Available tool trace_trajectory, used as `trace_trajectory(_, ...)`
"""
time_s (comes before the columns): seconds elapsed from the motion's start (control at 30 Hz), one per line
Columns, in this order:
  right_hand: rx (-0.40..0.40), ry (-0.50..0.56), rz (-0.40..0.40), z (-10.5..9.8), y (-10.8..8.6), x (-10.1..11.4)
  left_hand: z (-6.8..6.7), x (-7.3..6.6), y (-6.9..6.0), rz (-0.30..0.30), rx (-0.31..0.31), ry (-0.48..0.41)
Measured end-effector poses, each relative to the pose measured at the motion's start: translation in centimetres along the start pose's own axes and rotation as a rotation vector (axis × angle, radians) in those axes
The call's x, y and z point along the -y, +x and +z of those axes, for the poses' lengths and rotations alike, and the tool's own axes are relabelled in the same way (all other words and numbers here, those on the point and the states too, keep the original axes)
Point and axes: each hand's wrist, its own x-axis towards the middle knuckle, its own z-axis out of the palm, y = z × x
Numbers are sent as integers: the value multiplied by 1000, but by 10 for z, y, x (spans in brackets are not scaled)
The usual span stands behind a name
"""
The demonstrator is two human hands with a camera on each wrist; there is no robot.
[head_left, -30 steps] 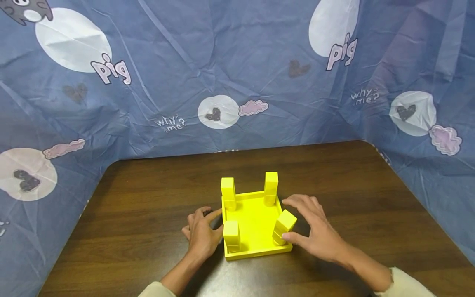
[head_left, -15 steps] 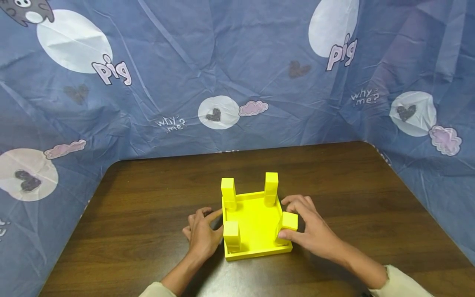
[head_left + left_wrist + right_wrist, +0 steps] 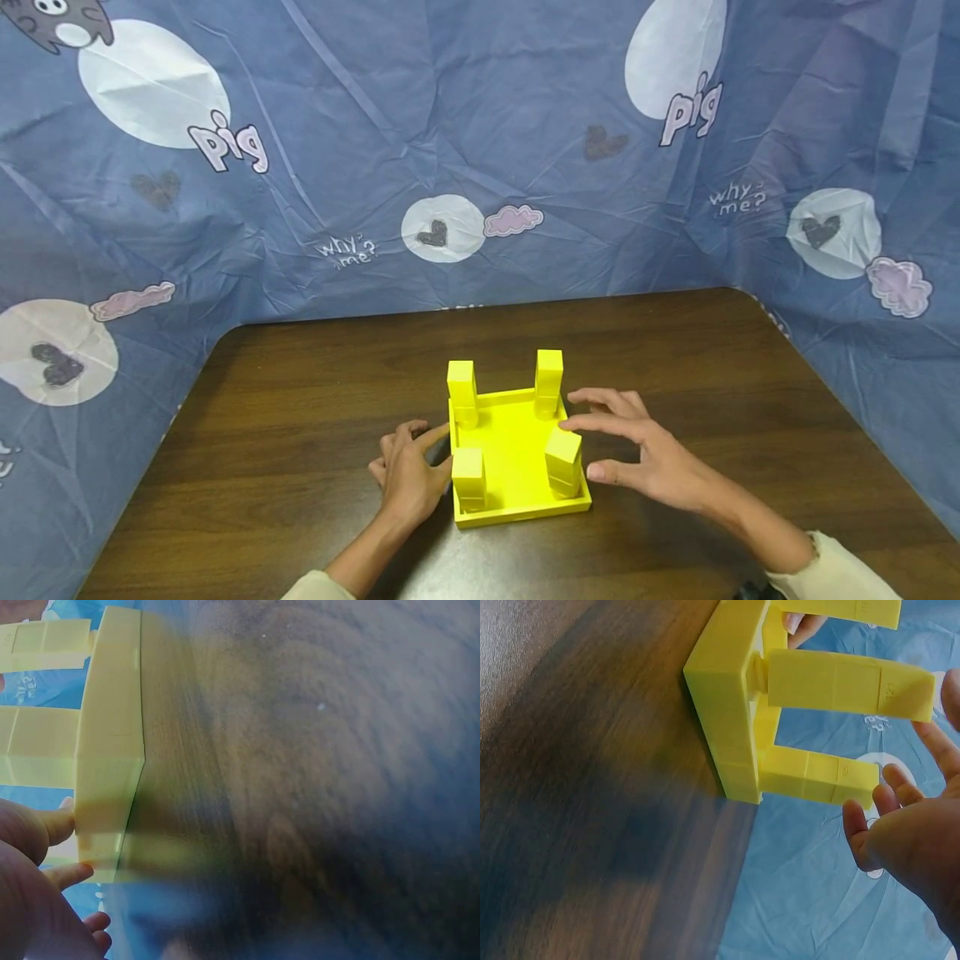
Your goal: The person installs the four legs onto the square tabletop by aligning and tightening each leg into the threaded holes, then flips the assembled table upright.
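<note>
A shallow yellow square tray-like piece (image 3: 517, 515) with a raised rim sits on the table. Yellow block-shaped posts stand at its corners: far left (image 3: 462, 387), far right (image 3: 548, 379), near left (image 3: 469, 475). The near right post (image 3: 564, 471) looks turned and a little tilted against the others. My left hand (image 3: 408, 475) touches the tray's left outer side with thumb and forefinger. Beside the near right post is my right hand (image 3: 660, 462), fingers spread around it and holding nothing; whether the forefinger touches its top I cannot tell.
The dark wooden table (image 3: 315, 383) extends around the yellow piece. A blue printed cloth (image 3: 525, 133) hangs behind its back edge and along the sides. Something small and black (image 3: 757, 590) shows beneath the right sleeve (image 3: 832, 571).
My right hand first held the near right post with thumb and fingers, and the post turned. Now the thumb has come away to the right and the fingers are spread. The left hand stayed put.
</note>
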Motion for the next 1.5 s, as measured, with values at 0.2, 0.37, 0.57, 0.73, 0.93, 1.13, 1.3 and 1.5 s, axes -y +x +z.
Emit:
trace_trajectory(0.2, -16, 5, 20, -3, 3, 2, 0, -1, 0, 3, -3, 0)
trace_trajectory(0.37, -37, -7, -16, -1, 8, 5, -1, -1, 0, 11, -10, 4)
trace_trajectory(0.57, -37, -3, -58, 4, 12, 5, -1, -2, 0, 17, -12, 8)
trace_trajectory(0.73, 18, 21, -40, 6, 12, 4, -2, -2, -1, 23, -12, 3)
trace_trajectory(0.93, -20, 15, -18, 7, 12, 3, -2, -2, -1, 20, -11, 3)
trace_trajectory(1.13, -89, 4, 65, 14, 10, 2, -2, -2, -1, 22, -10, 0)
trace_trajectory(1.3, -94, 8, 58, 15, 8, 0, -1, -1, -1, 27, -14, 0)
trace_trajectory(1.5, -19, 10, -18, 2, 10, -2, -1, -1, 0, 9, -2, 2)
